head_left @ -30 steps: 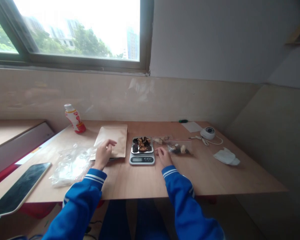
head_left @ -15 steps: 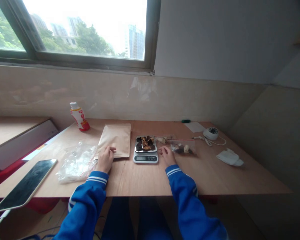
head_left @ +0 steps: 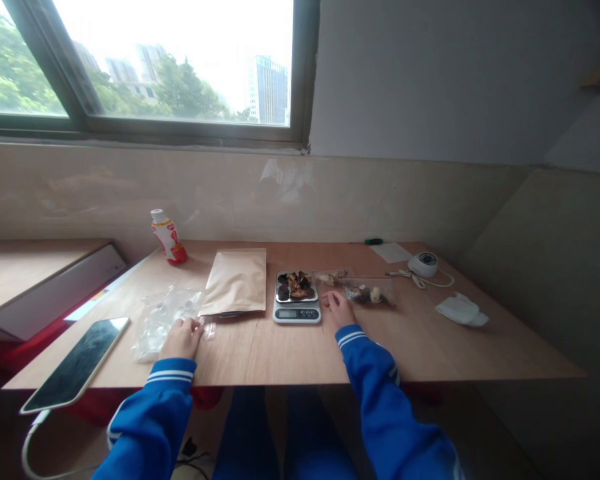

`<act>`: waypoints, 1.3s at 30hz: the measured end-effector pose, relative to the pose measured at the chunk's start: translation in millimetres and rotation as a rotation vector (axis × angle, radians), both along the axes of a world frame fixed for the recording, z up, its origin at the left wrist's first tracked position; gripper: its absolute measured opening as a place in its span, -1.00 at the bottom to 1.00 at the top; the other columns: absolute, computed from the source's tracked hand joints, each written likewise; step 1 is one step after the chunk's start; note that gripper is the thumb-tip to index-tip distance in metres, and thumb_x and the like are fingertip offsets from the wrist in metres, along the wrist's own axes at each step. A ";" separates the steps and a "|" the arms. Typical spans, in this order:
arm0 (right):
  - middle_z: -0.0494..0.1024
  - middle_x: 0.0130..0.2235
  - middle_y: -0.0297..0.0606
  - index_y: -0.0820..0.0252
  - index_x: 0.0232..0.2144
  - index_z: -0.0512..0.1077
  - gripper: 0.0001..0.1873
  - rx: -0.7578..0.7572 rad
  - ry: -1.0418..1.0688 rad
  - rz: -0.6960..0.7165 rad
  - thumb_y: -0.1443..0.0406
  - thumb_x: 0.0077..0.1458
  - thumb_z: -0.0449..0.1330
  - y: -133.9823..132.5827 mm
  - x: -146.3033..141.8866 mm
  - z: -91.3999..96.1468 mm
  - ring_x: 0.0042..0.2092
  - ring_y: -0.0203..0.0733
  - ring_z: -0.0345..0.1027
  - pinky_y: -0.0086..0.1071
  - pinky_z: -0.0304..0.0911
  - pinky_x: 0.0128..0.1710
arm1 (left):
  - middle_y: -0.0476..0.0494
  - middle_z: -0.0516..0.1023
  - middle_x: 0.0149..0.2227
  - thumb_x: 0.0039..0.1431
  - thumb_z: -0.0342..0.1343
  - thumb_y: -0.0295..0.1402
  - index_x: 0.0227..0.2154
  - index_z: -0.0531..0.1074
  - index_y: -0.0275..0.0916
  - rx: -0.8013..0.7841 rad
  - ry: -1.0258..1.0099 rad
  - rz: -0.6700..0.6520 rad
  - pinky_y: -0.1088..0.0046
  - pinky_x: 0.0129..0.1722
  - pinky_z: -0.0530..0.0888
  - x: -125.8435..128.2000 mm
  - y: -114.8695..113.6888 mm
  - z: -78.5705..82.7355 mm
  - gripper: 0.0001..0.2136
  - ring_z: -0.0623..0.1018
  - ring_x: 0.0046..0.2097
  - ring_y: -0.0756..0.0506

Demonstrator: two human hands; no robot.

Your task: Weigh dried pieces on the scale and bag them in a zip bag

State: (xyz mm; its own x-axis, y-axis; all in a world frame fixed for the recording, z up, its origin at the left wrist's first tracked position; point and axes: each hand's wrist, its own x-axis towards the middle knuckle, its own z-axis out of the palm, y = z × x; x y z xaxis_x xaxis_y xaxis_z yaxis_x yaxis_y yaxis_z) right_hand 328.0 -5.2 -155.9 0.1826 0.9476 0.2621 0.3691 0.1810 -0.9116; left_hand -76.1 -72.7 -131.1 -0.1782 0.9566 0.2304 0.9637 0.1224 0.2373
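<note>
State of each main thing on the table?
Digital scale: loaded, readout illegible
Dried mushroom pieces: heaped on the scale
Kraft pouch: lying flat
Clear plastic bags: crumpled
Zip bags: both holding pieces, seals unclear
Smartphone: screen dark, plugged in
Bottle: capped, upright

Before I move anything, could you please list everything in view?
Scale: 1, white, middle
Dried pieces: several, dark brown, on scale
Pouch: 1, tan, left of scale
Filled bags: 2, clear, right of scale
Loose plastic: count unclear, clear, left
Bottle: 1, white and red, back left
Phone: 1, black, left
Cable: 1, white, at phone
Slim item: 1, green, back right
Sheet: 1, white, back right
Round device: 1, white, right
Crumpled piece: 1, white, right
Table: 1, brown, centre
Window: 1, grey, back
Legs: 2, blue, below
Left hand: 1, blue sleeve, at plastic
Right hand: 1, blue sleeve, by scale
</note>
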 end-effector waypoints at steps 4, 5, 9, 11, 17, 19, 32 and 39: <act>0.50 -0.49 -0.20 0.19 -0.47 0.44 -0.59 0.002 0.000 -0.013 0.00 0.01 0.00 -2.0 -1.9 2.7 -0.46 -0.14 0.35 -0.32 0.25 -0.43 | -0.20 0.46 -0.39 0.08 -0.09 -0.44 -0.50 0.37 -0.23 -0.023 0.031 0.003 0.36 -0.23 0.41 6.2 -1.8 16.0 -0.85 0.49 -0.27 -0.17; 0.50 -0.51 -0.20 0.19 -0.48 0.44 -0.58 0.001 0.000 -0.013 -0.01 0.01 0.00 -2.4 -2.2 4.0 -0.47 -0.15 0.34 -0.32 0.24 -0.43 | -0.23 0.47 -0.37 0.09 -0.10 -0.43 -0.47 0.38 -0.25 -0.011 0.059 0.050 0.33 -0.24 0.41 8.6 -4.6 21.8 -0.84 0.49 -0.26 -0.19; 0.50 -0.48 -0.19 0.19 -0.50 0.42 -0.53 0.061 0.028 -0.019 -0.07 0.01 0.00 -5.5 -1.2 9.9 -0.44 -0.14 0.35 -0.30 0.24 -0.39 | -0.32 0.46 -0.35 0.10 -0.11 -0.38 -0.42 0.39 -0.30 0.099 0.109 0.216 0.26 -0.28 0.38 17.8 -20.1 55.2 -0.82 0.47 -0.25 -0.26; 0.48 -0.48 -0.20 0.20 -0.48 0.43 -0.51 0.109 0.057 -0.060 -0.07 0.03 -0.01 -11.3 -2.3 12.9 -0.42 -0.14 0.34 -0.30 0.23 -0.38 | -0.29 0.44 -0.38 0.08 -0.08 -0.37 -0.42 0.38 -0.29 0.186 0.081 0.215 0.25 -0.30 0.37 25.3 -29.1 74.6 -0.85 0.47 -0.29 -0.25; 0.44 -0.45 -0.26 0.22 -0.35 0.45 -0.54 0.127 0.212 0.054 -0.02 0.14 -0.02 -59.4 -51.3 44.6 -0.44 -0.23 0.28 -0.37 0.21 -0.44 | -0.06 0.32 -0.48 0.18 -0.03 -0.29 -0.41 0.31 -0.24 0.730 -0.183 -0.161 0.38 -0.37 0.39 84.3 -47.7 96.8 -0.86 0.39 -0.43 -0.06; 0.49 -0.32 -0.23 0.19 -0.20 0.43 -0.58 0.094 0.255 0.325 0.01 0.16 0.00 -77.5 -80.3 66.5 -0.41 -0.27 0.31 -0.40 0.24 -0.42 | -0.07 0.37 -0.42 0.21 -0.03 -0.34 -0.35 0.32 -0.23 0.780 -0.235 -0.332 0.42 -0.36 0.41 109.5 -47.0 89.1 -0.91 0.41 -0.39 -0.04; 0.50 -0.34 -0.27 0.17 -0.29 0.39 -0.77 0.142 0.255 0.289 0.13 0.08 0.14 -91.9 -119.9 109.1 -0.31 -0.22 0.40 -0.35 0.32 -0.30 | -0.18 0.46 -0.23 0.16 0.03 -0.37 -0.26 0.42 -0.23 0.607 -0.663 -0.582 0.38 -0.20 0.47 149.3 -32.5 67.5 -0.87 0.48 -0.18 -0.09; 0.54 -0.39 -0.22 0.21 -0.39 0.46 -0.75 0.111 0.336 0.238 0.13 -0.02 0.24 -87.6 -110.3 114.5 -0.31 -0.17 0.42 -0.32 0.31 -0.27 | 0.12 0.16 -0.65 0.29 -0.36 -0.34 -0.46 0.41 -0.28 0.329 -1.558 -0.710 0.66 -0.82 0.10 97.4 15.8 143.4 -0.57 0.10 -0.71 0.08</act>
